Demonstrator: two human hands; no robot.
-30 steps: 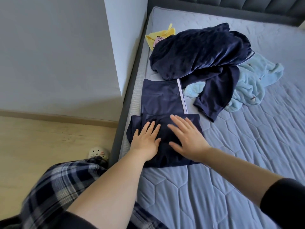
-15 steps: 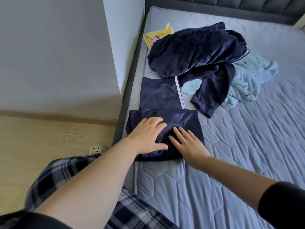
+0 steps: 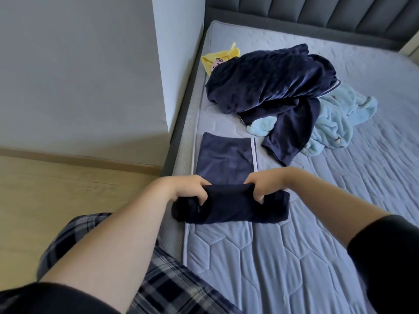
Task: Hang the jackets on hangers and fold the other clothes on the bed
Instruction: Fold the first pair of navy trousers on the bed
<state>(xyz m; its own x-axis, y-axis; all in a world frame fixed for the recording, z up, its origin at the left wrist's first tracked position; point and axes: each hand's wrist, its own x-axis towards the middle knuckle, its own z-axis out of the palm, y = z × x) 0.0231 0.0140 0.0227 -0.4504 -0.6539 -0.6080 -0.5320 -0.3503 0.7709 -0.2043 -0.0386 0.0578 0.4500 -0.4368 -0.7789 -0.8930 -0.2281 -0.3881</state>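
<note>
We see both hands gripping one folded navy garment [image 3: 231, 207] at the near left edge of the bed [image 3: 294, 257]. Left hand [image 3: 190, 186] has its fingers curled over the garment's top fold near its left end, thumb hidden. Right hand [image 3: 263, 184] is clamped on the top fold near the right end, fingers wrapped down the front. The garment's top edge is bunched between the two hands; we can't tell whether its lower part rests on the mattress or hangs just clear.

Just behind it a flat navy piece with white piping [image 3: 224, 157] lies spread on the mattress. Further back we note a crumpled navy velvet pile [image 3: 267, 80], one sleeve or leg trailing over a light blue fleece garment [image 3: 335, 118]. A yellow item [image 3: 217, 57] pokes out behind the pile, partly covered. A padded grey headboard [image 3: 317, 14] runs along the top, with wooden floor [image 3: 56, 189] to the left and plaid trousers [image 3: 172, 286] at bottom
</note>
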